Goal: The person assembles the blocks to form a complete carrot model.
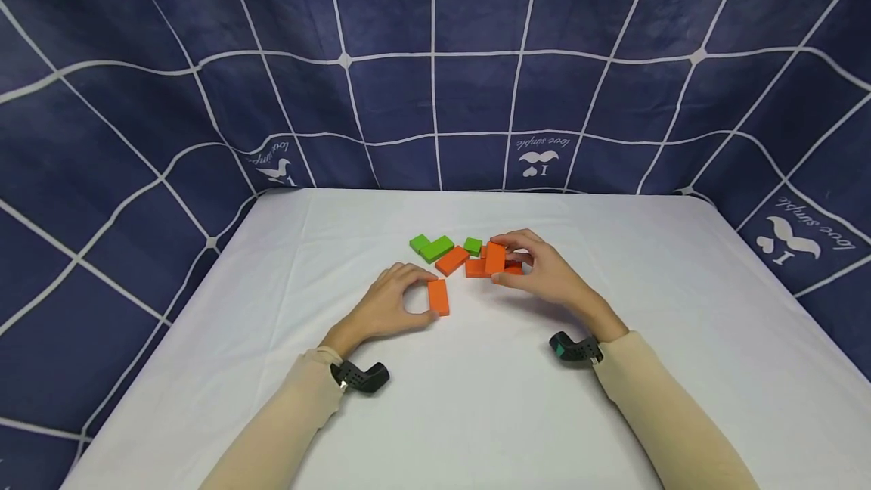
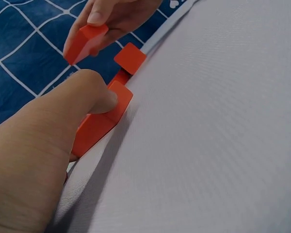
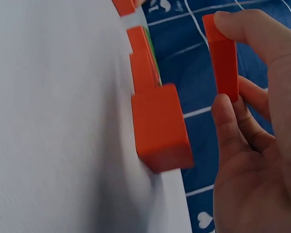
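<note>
While lifted just above the orange pile (image 1: 476,268) at desk (image 1: 476,399) centre, orange block (image 1: 495,258) pinched upright in right hand (image 1: 544,272) grip; left hand (image 1: 388,307) curled round flat orange block (image 1: 438,297), nearer and left; green blocks (image 1: 432,247) farther back.

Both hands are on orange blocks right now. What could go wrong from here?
The right hand pinches its lifted block by the ends only; it could slip onto the orange pile below. The left hand curls round a flat block; sliding it may nudge the slanted block nearby.
</note>
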The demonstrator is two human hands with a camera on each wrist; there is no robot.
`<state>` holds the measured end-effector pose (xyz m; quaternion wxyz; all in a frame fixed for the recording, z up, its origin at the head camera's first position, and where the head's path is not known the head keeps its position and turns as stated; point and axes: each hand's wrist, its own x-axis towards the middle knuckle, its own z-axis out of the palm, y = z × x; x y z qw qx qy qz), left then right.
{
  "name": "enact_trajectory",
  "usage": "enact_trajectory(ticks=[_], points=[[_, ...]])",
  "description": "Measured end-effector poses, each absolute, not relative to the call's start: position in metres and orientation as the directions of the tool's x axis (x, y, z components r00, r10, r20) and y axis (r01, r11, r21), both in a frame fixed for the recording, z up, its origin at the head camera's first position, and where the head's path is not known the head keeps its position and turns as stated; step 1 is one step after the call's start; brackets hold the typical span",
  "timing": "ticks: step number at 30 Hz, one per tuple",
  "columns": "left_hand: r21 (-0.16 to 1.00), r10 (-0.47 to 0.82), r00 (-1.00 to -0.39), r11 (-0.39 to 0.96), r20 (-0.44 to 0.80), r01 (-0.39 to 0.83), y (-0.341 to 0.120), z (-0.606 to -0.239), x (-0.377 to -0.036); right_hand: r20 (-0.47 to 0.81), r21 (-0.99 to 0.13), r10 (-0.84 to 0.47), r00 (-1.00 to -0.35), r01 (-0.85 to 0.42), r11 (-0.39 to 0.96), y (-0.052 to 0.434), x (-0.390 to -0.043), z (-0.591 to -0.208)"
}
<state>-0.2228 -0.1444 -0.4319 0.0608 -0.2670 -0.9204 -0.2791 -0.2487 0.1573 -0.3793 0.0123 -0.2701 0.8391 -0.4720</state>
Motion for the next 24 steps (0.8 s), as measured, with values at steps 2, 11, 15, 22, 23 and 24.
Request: enact_trajectory(ticks=[2,11,15,22,23,24], points=[[0.483,0.457,-0.852,0.704,0.255,0.521,-0.144,-0.431,-0.223,0.228,-0.790,-0.493,-0.839,-0.456,0.410,0.154,-0.250,-0.386],[0.474,0.465,-0.844,0.699,0.268,0.535,-0.145,-0.433,-0.223,0.192,-0.794,-0.574,-0.796,-0.470,0.386,0.131,-0.243,-0.406],[0.474,0.472,-0.840,0.695,0.268,0.541,-0.145,-0.433,-0.223,0.193,-0.787,-0.606,-0.772,-0.491,0.375,0.122,-0.237,-0.409],[0.468,0.478,-0.833,0.690,0.277,0.552,-0.146,-0.434,-0.223,0.176,-0.724,-0.610,-0.773,-0.521,0.451,0.115,-0.233,-0.415],[0.467,0.479,-0.832,0.689,0.279,0.553,-0.146,-0.434,-0.223,0.178,-0.708,-0.609,-0.773,-0.531,0.467,0.115,-0.232,-0.416],[0.466,0.479,-0.831,0.688,0.282,0.555,-0.146,-0.433,-0.223,0.184,-0.693,-0.609,-0.771,-0.542,0.476,0.114,-0.232,-0.417]])
